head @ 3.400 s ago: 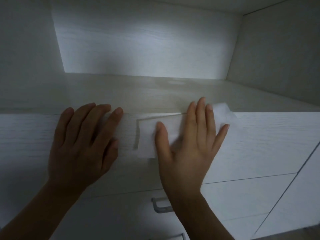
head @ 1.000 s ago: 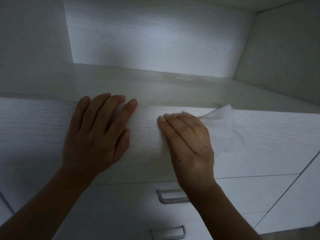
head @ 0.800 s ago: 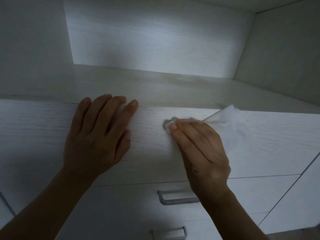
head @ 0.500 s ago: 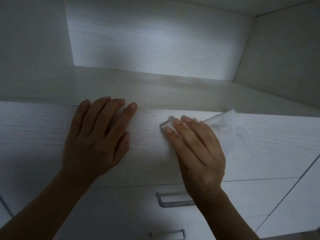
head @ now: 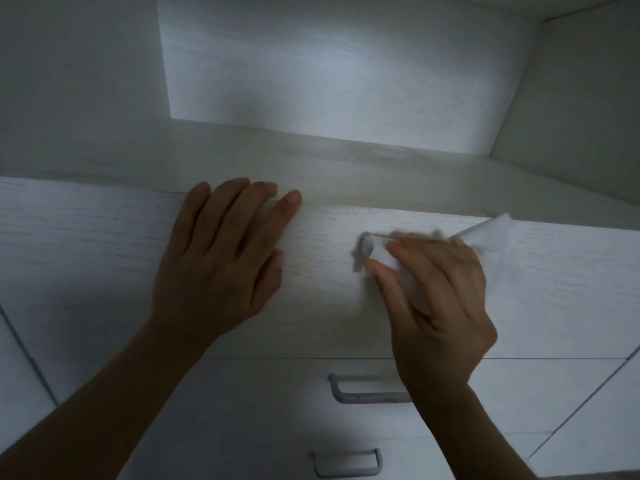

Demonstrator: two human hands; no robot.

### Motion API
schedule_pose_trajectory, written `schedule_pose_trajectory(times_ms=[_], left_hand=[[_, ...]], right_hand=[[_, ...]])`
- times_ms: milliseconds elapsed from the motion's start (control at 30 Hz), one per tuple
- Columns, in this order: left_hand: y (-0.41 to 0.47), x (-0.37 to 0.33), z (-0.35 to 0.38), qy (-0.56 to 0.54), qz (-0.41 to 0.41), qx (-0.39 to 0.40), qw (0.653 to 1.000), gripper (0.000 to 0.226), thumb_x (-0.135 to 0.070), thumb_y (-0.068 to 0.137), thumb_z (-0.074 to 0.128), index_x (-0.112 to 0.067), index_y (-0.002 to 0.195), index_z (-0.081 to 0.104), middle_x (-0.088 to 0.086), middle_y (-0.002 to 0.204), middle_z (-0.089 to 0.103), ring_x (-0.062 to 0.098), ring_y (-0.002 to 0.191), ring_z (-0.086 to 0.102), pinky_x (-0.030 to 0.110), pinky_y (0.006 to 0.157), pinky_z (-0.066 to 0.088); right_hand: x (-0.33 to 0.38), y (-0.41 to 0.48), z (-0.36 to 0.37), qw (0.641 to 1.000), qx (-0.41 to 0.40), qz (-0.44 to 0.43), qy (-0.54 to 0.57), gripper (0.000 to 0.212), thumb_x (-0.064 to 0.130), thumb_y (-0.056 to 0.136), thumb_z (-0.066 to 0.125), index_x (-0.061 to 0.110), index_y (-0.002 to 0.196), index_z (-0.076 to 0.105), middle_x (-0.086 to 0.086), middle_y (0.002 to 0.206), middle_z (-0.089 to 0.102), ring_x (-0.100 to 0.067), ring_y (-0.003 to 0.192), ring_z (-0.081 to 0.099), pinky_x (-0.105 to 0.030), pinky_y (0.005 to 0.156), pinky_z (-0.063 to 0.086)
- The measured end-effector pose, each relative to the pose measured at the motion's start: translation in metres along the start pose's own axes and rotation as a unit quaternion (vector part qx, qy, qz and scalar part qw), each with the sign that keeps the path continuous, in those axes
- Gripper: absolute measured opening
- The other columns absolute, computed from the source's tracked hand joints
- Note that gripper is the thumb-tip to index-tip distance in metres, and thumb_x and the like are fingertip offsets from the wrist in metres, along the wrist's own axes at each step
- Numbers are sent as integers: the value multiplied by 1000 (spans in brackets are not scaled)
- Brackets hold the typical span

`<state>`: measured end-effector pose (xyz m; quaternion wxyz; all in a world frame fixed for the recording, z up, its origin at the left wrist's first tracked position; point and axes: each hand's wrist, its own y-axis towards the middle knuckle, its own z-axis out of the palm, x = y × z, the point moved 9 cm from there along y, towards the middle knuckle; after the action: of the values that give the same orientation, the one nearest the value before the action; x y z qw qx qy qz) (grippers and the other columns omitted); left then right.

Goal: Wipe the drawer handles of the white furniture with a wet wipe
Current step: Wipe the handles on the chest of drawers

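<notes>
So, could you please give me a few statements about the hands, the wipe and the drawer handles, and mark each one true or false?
1. The left hand lies flat on the top drawer front and holds nothing. True.
2. The right hand holds the wet wipe against the top handle. True.
3. The wet wipe is draped over the bottom handle. False: the lowest handle is bare, and the wet wipe is up at the top handle.
4. Only one handle shows below the top drawer. False: two show, the middle handle and the lowest handle.
</notes>
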<state>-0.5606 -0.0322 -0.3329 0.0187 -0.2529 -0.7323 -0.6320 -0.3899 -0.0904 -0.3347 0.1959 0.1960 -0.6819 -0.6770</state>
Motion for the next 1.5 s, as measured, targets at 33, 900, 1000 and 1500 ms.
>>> schedule_pose_trajectory(times_ms=[33, 900, 1000, 1500], left_hand=[[0, 0, 0, 3, 0, 0, 1000, 45, -23, 100, 39, -6, 141, 46, 18, 132, 50, 37, 122, 46, 47, 112, 26], [0, 0, -1, 7, 0, -3, 1000, 44, -22, 100, 41, -5, 140, 49, 22, 129, 54, 39, 121, 46, 47, 113, 25], [0, 0, -2, 1, -1, 0, 1000, 44, -21, 100, 41, -4, 140, 48, 23, 129, 54, 40, 121, 46, 48, 113, 25], [0, 1, 0, -30, 1, 11, 999, 45, -21, 101, 39, -3, 141, 44, 26, 130, 51, 44, 120, 44, 53, 110, 25]], right_hand=[[1, 1, 1, 1000, -4, -1, -1, 16, 20, 89, 67, 6, 98, 67, 1, 101, 62, -13, 100, 59, -29, 106, 38], [-10, 1, -2, 998, 32, 57, 7, 31, 29, 104, 34, 15, 120, 57, 7, 121, 56, -9, 117, 55, -40, 119, 16], [-26, -6, -3, 988, 16, 145, -43, 30, 35, 100, 42, 22, 121, 58, 12, 135, 47, -5, 129, 41, -42, 118, 20], [-29, -11, -4, 986, -23, 167, -7, 37, 36, 97, 49, 9, 115, 64, 1, 128, 53, -12, 125, 46, -49, 101, 43]])
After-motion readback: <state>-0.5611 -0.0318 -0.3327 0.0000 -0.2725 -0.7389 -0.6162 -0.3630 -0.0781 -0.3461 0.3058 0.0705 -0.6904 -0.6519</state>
